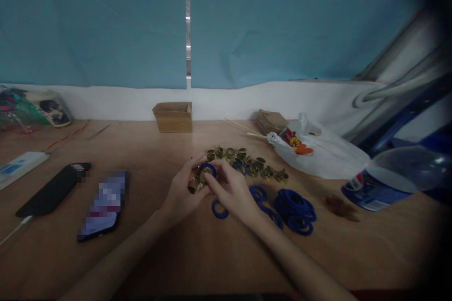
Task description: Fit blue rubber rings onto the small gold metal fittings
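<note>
My left hand [182, 189] is closed around a brass-coloured round fitting [193, 184], partly hidden by the fingers. At the top of that fitting sits a blue ring [208, 168], and my right hand [231, 187] grips it with thumb and fingers. The two hands meet at the middle of the table. Behind them stand several brass fittings [252, 165] in loose rows, with another blue ring [240, 169] among them. One blue ring [220, 209] lies flat just below the hands. To the right of my right hand is a pile of blue rings [293, 208].
Two phones lie at left, a dark one [52, 190] on a cable and one with a lit screen [104, 204]. An open cardboard box [174, 120] stands at the back. A white plastic bag [332, 157] and a tipped bottle [384, 181] lie at right, near a brown stain-like patch [341, 207].
</note>
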A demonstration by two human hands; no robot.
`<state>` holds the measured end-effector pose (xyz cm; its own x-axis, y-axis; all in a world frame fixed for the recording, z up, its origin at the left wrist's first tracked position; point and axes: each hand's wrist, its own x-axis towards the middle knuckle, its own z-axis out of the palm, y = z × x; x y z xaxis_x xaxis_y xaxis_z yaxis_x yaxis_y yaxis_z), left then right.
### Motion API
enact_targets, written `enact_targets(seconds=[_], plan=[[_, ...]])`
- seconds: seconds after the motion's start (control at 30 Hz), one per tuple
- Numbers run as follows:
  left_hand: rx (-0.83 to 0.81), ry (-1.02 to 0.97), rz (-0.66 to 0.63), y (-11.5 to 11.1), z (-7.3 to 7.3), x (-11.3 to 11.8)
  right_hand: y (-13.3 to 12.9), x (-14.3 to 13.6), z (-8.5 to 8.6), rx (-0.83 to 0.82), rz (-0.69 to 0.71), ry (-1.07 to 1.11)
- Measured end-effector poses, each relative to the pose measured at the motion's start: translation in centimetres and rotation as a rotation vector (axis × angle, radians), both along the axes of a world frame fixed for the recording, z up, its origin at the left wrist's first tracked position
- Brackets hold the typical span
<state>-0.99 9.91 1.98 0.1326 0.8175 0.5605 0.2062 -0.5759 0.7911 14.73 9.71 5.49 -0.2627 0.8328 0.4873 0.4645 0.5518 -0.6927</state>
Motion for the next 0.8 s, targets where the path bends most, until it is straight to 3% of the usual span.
enact_targets(seconds=[0.1,0.23,0.43,0.63,0.8], plan=[[-0.189,-0.099,-0.137,-0.1,0.3,-0.2,0.1,0.2,-0.8,-0.001,-0.037,0.053],[-0.362,-0.243,-0.108,0.1,0.7,-0.4,0.6,0.4,-1.4,-0.036,-0.071,0.118],[-0.391,-0.297,-0.127,0.2,0.1,-0.1,0.8,0.2,-2.1,-0.054,-0.051,0.171],[-0.433,-0.329,-0.129,0.0,0.1,-0.1,0.3,-0.1,-1.7,0.019,-0.033,0.104],[-0.464,-0.323,-0.062,0.1,0.5,-0.5,0.2,-0.2,-1.6,0.027,-0.036,0.126]])
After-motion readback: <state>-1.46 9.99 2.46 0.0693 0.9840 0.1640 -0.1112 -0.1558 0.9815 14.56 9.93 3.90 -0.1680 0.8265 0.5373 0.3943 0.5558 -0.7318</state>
